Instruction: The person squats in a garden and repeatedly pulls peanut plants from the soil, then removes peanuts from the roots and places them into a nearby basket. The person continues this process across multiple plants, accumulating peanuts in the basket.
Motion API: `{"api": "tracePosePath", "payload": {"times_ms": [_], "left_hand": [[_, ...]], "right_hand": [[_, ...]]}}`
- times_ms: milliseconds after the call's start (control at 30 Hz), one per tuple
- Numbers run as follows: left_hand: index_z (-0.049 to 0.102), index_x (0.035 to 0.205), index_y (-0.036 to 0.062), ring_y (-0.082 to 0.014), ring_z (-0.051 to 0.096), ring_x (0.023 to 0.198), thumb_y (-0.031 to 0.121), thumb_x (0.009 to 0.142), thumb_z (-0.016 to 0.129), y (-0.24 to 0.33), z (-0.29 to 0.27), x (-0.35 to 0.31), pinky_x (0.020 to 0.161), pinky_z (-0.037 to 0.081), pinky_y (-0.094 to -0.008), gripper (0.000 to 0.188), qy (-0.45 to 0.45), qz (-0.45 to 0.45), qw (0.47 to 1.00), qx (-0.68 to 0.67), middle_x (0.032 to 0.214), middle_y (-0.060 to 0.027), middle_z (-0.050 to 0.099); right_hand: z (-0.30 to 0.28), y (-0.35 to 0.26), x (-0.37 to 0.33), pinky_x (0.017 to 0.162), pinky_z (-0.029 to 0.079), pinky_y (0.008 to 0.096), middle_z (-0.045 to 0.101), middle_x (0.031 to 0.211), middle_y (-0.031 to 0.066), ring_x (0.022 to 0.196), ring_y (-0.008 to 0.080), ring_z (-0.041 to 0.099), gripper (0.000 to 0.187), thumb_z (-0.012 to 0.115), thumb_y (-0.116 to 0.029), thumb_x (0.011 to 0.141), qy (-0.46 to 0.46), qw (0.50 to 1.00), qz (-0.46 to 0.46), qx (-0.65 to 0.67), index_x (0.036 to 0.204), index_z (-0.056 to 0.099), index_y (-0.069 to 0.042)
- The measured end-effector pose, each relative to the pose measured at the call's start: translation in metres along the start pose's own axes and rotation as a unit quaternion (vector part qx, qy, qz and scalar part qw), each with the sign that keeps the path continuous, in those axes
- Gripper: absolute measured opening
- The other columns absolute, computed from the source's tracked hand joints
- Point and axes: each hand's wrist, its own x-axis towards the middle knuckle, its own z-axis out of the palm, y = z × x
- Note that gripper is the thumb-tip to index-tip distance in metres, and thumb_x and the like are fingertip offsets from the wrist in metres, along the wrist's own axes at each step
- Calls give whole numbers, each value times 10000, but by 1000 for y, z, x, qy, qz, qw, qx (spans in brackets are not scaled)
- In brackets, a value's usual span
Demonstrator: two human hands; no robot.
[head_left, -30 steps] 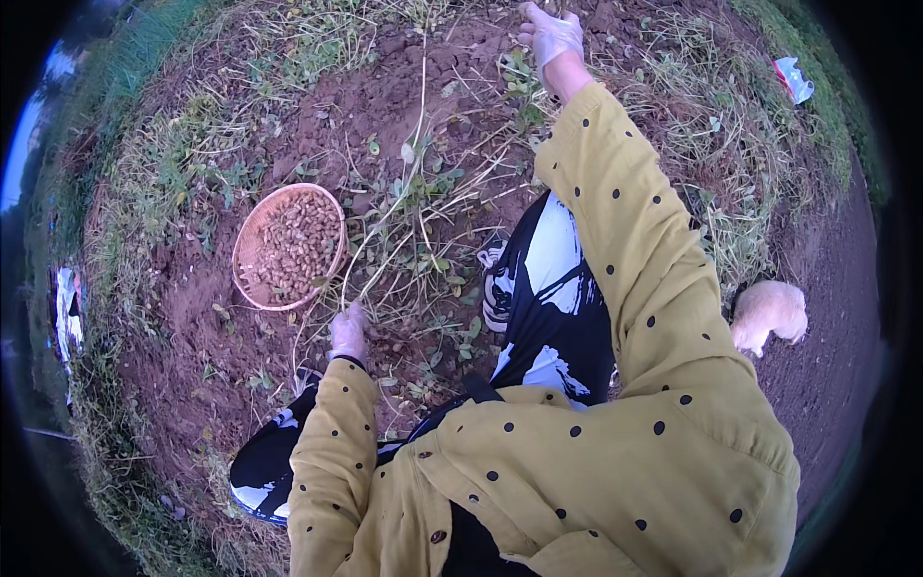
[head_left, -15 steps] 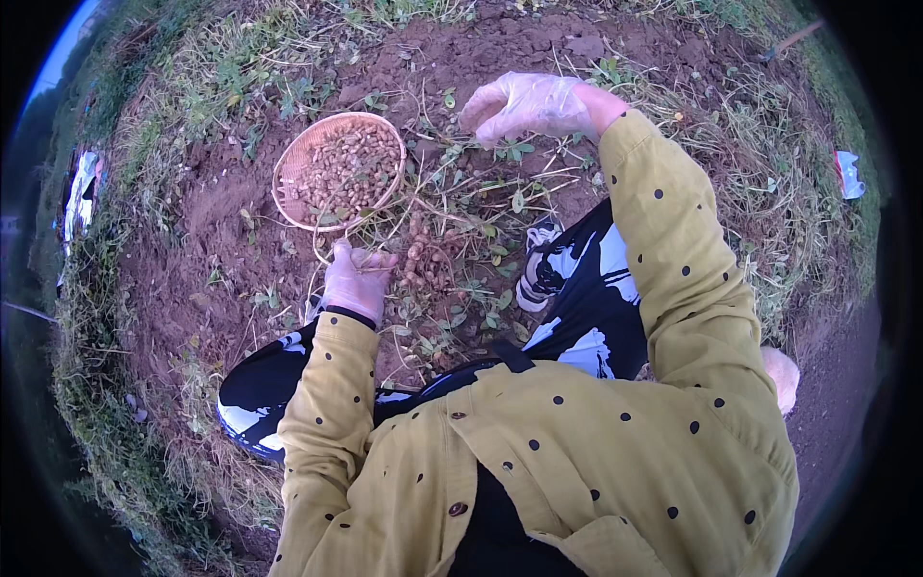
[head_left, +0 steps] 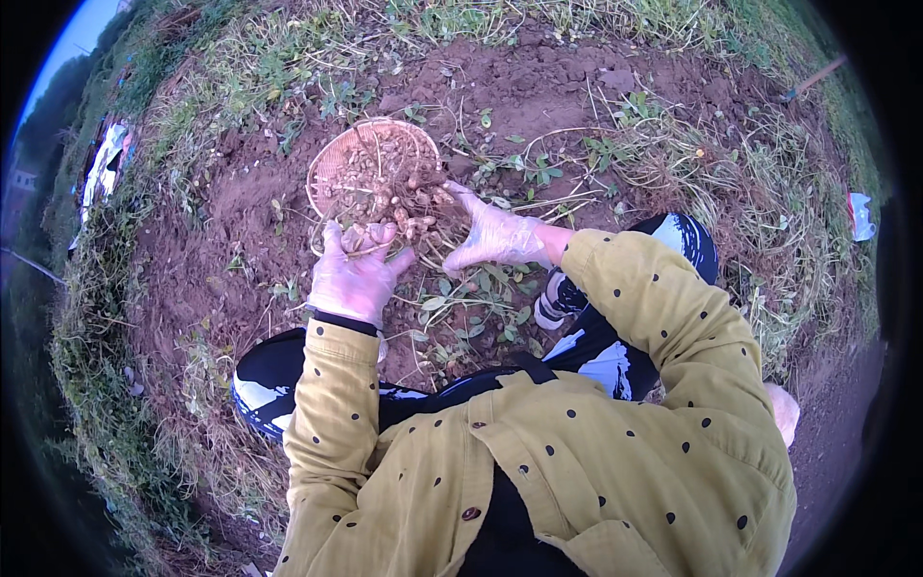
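A peanut plant with a cluster of pods [head_left: 411,204] hangs over the near right edge of a round woven basket [head_left: 327,173]. Loose peanuts lie inside the basket, partly hidden behind the cluster. My left hand [head_left: 356,269], in a thin clear glove, is closed around the plant's stems just below the basket. Also gloved, my right hand [head_left: 495,234] is at the right side of the cluster, its thumb and fingers spread apart. Whether its fingertips touch the pods I cannot tell.
Pulled plants with green leaves [head_left: 481,308] lie on the brown soil before my crossed legs. Heaps of dry vines [head_left: 760,202] stretch to the right. A white bag [head_left: 861,216] lies at the far right, and a wooden handle [head_left: 817,77] shows at the upper right.
My left hand has lifted the peanut cluster from the ground to the basket's edge. My right hand has come down and left, from above the vines to beside the cluster.
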Motion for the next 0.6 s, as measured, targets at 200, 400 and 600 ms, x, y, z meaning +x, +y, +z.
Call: {"api": "tracePosePath", "payload": {"times_ms": [200, 400, 600], "left_hand": [[594, 1099, 104, -311, 592, 1158, 380, 1018, 454, -4, -13, -12, 1070, 281, -633, 320, -181, -1, 981, -70, 1020, -80, 672], [467, 1316, 6, -331, 547, 1161, 496, 943, 578, -13, -20, -41, 1042, 381, -614, 625, -157, -41, 987, 2, 1118, -156, 617], [648, 992, 18, -144, 614, 655, 342, 928, 661, -8, -49, -49, 616, 503, -254, 331, -48, 228, 919, 319, 749, -56, 646]], "right_hand": [[20, -17, -5, 966, 453, 284, 675, 1095, 123, 1040, 136, 620, 881, 734, -59, 831, 52, 970, -9, 238, 1503, 169, 15], [-7, -49, -22, 923, 480, 287, 653, 1141, 112, 1002, 138, 628, 571, 716, -116, 879, 190, 968, -27, 162, 1349, 428, 37], [-51, -82, -40, 890, 490, 283, 638, 1163, 90, 1002, 124, 603, 504, 753, -176, 849, 232, 964, -94, -88, 1265, 538, 12]]}}
